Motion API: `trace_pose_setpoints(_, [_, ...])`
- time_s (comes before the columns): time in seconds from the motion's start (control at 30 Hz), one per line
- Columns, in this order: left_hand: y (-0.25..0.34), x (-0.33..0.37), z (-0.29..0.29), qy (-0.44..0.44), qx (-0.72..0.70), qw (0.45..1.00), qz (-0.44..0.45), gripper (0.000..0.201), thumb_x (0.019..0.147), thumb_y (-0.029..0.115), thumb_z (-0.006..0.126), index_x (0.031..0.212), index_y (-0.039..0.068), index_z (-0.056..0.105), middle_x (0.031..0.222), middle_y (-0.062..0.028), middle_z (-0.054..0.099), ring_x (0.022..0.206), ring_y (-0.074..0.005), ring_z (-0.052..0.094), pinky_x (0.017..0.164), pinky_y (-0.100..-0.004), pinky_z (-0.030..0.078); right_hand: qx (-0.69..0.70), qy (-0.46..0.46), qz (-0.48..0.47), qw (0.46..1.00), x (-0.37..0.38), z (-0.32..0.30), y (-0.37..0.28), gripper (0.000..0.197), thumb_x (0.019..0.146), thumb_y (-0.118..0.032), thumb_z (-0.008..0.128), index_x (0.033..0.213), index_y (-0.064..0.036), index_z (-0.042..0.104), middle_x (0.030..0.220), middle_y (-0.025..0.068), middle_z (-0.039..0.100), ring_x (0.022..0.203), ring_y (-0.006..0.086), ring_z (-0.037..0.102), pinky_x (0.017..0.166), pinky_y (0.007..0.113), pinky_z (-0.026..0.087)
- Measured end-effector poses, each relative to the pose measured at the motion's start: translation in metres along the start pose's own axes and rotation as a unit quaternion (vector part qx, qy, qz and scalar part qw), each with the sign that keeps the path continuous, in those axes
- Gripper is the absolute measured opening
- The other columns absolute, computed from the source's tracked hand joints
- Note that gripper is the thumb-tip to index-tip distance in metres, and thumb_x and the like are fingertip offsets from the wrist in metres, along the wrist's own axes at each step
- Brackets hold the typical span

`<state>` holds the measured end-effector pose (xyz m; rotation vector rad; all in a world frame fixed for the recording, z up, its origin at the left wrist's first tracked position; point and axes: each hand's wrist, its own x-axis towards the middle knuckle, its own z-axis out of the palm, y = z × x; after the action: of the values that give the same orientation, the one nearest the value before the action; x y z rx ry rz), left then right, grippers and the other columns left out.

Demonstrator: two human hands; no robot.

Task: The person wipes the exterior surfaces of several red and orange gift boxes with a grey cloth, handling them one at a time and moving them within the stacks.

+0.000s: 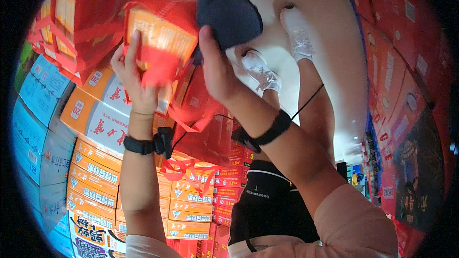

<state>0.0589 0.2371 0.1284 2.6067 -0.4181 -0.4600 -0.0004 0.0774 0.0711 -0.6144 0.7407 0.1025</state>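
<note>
An orange carton [160,31] sits in a red carrier bag [165,0] held up in front of me. My left hand [134,74] is closed on the bag's near left side, one finger stretched along the carton's face. A red strap is blurred beside its palm. My right hand [217,74] is at the bag's right side, its thumb up against a dark navy, rounded, cloth-like thing [228,12]. Its other fingers are hidden, so I cannot tell its grip. More red bag material with loose straps [191,169] hangs below, between my forearms.
Orange drink cartons [95,162] are stacked under and left of my hands, with blue cartons [33,134] beyond. Another filled red bag [91,14] stands at the far left. Red boxes [387,62] line the right side. My white shoes [299,28] rest on the pale floor [330,33].
</note>
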Motion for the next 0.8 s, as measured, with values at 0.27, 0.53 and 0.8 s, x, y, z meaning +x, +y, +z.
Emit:
trace_pose_setpoints(0.27, [0.007, -0.003, 0.029, 0.103, 0.189, 0.974, 0.067, 0.07, 0.092, 0.055, 0.051, 0.143, 0.007, 0.044, 0.128, -0.0223, 0.039, 0.11, -0.0356, 0.045, 0.097, -0.0437, 0.039, 0.215, -0.033, 0.059, 0.974, 0.114, -0.077, 0.064, 0.064, 0.098, -0.058, 0.035, 0.138, -0.0085, 0.046, 0.138, 0.0087, 0.053, 0.127, 0.0212, 0.049, 0.109, 0.036, 0.035])
trace_pose_setpoints(0.53, [0.016, 0.0, 0.035, 0.141, 0.167, 0.975, 0.046, 0.064, 0.096, 0.054, 0.045, 0.141, 0.008, 0.048, 0.118, -0.0216, 0.043, 0.101, -0.0346, 0.048, 0.092, -0.0424, 0.04, 0.345, -0.084, 0.114, 0.928, 0.163, -0.108, 0.083, 0.057, 0.096, -0.037, 0.04, 0.141, -0.0022, 0.04, 0.144, 0.0223, 0.042, 0.135, 0.0416, 0.034, 0.117, 0.052, 0.016])
trace_pose_setpoints(0.8, [0.031, 0.007, 0.042, 0.197, 0.165, 0.965, -0.045, 0.058, 0.093, 0.042, 0.05, 0.146, 0.019, 0.044, 0.122, -0.0273, 0.044, 0.1, -0.0407, 0.045, 0.092, -0.047, 0.035, 0.18, 0.02, 0.019, 0.983, 0.045, 0.019, 0.011, 0.047, 0.101, -0.043, 0.043, 0.13, -0.0068, 0.054, 0.129, 0.0056, 0.058, 0.116, 0.0186, 0.054, 0.106, 0.032, 0.037])
